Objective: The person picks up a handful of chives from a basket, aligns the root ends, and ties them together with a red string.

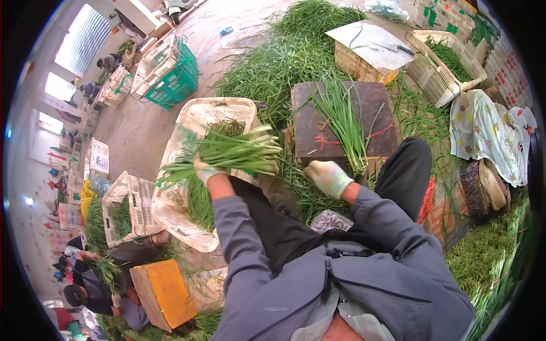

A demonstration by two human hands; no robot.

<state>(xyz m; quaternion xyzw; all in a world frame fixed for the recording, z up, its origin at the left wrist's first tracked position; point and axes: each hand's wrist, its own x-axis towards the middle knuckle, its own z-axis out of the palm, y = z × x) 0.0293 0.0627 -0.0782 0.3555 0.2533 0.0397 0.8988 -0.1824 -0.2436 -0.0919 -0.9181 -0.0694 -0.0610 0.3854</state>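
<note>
My left hand (207, 170), in a pale glove, is closed around a large bunch of garlic chives (242, 152). The white stem ends point right and the green leaves trail left over a white plastic crate (219, 104). My right hand (329, 178), gloved too, hangs just off the near edge of a dark square board (307, 128). Its fingers are curled in, and whether anything is in them is hidden. On that board lies a smaller bundle of chives (339, 113), with red ties (382, 132) beside it.
A big chive heap (284, 68) lies beyond the board. Back right are a box with a white top (364, 40), a knife (405, 49) on it, and a cream crate (435, 79). A green crate (176, 77) stands back left. Another person (94, 284) works at lower left by an orange-topped box (170, 290).
</note>
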